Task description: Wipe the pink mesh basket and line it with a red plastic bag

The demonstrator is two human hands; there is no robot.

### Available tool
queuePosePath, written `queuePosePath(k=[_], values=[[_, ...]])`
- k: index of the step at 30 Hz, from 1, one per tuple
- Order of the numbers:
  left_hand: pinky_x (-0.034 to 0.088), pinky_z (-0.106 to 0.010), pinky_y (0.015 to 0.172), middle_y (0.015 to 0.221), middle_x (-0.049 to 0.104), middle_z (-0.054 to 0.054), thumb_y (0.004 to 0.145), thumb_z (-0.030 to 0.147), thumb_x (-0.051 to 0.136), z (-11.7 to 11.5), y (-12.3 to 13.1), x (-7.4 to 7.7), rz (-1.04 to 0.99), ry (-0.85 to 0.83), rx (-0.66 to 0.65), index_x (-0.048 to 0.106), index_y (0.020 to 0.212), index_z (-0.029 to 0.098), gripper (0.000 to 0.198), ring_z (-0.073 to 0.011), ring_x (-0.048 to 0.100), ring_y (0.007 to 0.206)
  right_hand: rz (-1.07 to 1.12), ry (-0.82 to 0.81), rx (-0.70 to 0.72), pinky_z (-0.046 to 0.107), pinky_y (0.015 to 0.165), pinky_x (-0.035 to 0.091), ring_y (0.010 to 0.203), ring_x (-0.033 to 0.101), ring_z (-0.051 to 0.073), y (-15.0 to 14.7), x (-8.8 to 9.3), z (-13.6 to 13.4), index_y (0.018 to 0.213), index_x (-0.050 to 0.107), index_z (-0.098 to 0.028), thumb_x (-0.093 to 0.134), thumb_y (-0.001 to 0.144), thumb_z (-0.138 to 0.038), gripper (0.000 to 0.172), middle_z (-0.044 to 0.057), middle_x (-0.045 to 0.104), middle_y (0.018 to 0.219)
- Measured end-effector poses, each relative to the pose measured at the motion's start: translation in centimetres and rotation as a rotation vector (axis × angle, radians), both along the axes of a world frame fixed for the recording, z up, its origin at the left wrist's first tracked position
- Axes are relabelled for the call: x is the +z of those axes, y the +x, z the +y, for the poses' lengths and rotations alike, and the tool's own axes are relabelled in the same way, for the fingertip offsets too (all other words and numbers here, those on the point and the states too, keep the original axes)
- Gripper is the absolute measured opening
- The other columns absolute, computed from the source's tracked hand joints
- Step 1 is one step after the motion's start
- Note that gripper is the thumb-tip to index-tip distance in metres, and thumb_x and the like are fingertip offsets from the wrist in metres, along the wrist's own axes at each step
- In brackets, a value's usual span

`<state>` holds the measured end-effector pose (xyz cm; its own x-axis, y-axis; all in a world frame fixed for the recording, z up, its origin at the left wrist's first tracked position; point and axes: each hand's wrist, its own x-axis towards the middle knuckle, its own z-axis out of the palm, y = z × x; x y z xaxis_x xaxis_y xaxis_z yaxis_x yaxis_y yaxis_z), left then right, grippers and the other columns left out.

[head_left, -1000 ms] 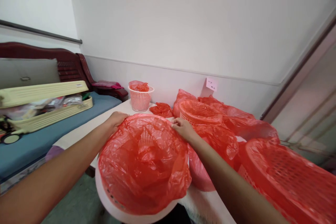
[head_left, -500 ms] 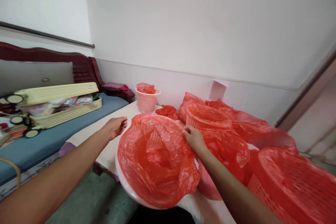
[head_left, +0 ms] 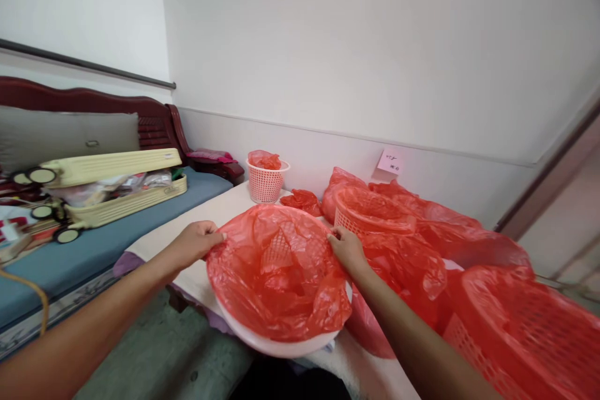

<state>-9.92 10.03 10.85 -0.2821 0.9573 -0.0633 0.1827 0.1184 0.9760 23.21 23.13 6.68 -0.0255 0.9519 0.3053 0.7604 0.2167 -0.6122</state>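
Observation:
In front of me stands a pinkish-white plastic basket (head_left: 276, 347), lined with a translucent red plastic bag (head_left: 281, 275) whose edge is folded over most of the rim. My left hand (head_left: 199, 242) pinches the bag's edge at the rim's left side. At the upper right of the rim, my right hand (head_left: 345, 245) also closes on the bag, its fingertips partly hidden. Along the front, the basket's pale outer wall shows below the bag. The bag lies crumpled inside, and mesh shows through it.
Red-bagged baskets (head_left: 375, 209) crowd the right side. A small mesh basket (head_left: 265, 182) and a crumpled red bag (head_left: 302, 201) sit at the back of the covered table (head_left: 182, 231). An open cream suitcase (head_left: 122, 200) rests on the blue-cushioned bench, left. A paper note (head_left: 390, 161) hangs on the wall.
My left hand has moved from beside the basket onto the bag's left edge and now grips it. The bag covers more of the left rim. My right hand keeps its hold.

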Motion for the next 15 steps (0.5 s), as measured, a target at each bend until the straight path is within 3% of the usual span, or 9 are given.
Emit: queuePosePath(k=[4, 7, 11, 15], values=[[0.052, -0.024, 0.059, 0.067, 0.068, -0.004, 0.065, 0.02, 0.072, -0.4, -0.2, 0.4, -0.3, 0.003, -0.01, 0.06, 0.065, 0.016, 0.012, -0.0145, 0.062, 0.06, -0.013, 0.011, -0.015, 0.029, 0.066, 0.039, 0.073, 0.061, 0.02, 0.4, 0.1, -0.2, 0.072, 0.06, -0.019, 0.051, 0.083, -0.022, 0.015, 0.004, 0.068, 0.075], [0.058, -0.028, 0.071, 0.079, 0.072, -0.009, 0.073, 0.013, 0.063, -0.1, -0.2, 0.5, -0.489, -0.006, -0.042, 0.065, 0.076, 0.014, 0.003, -0.0176, 0.068, 0.07, -0.02, 0.013, -0.015, 0.028, 0.067, 0.039, 0.073, 0.061, 0.02, 0.4, 0.0, -0.1, 0.073, 0.061, -0.019, 0.051, 0.084, -0.022, 0.015, 0.004, 0.069, 0.076], [0.06, -0.032, 0.07, 0.073, 0.071, -0.009, 0.09, 0.018, 0.045, 0.8, -0.4, 0.5, -0.655, -0.03, -0.058, 0.062, 0.076, 0.016, 0.022, -0.0185, 0.069, 0.065, -0.034, 0.01, -0.009, 0.028, 0.068, 0.04, 0.076, 0.063, 0.02, 0.2, 0.0, 0.2, 0.072, 0.061, -0.019, 0.05, 0.085, -0.021, 0.017, 0.005, 0.07, 0.079], [0.06, -0.029, 0.067, 0.07, 0.072, -0.009, 0.088, 0.011, 0.048, 1.1, 0.0, 0.8, -0.698, -0.104, -0.061, 0.065, 0.08, 0.015, 0.019, -0.0182, 0.07, 0.063, -0.055, 0.006, -0.021, 0.028, 0.068, 0.039, 0.076, 0.063, 0.02, -0.1, 0.0, 0.2, 0.076, 0.063, -0.018, 0.051, 0.085, -0.02, 0.015, 0.006, 0.071, 0.081]])
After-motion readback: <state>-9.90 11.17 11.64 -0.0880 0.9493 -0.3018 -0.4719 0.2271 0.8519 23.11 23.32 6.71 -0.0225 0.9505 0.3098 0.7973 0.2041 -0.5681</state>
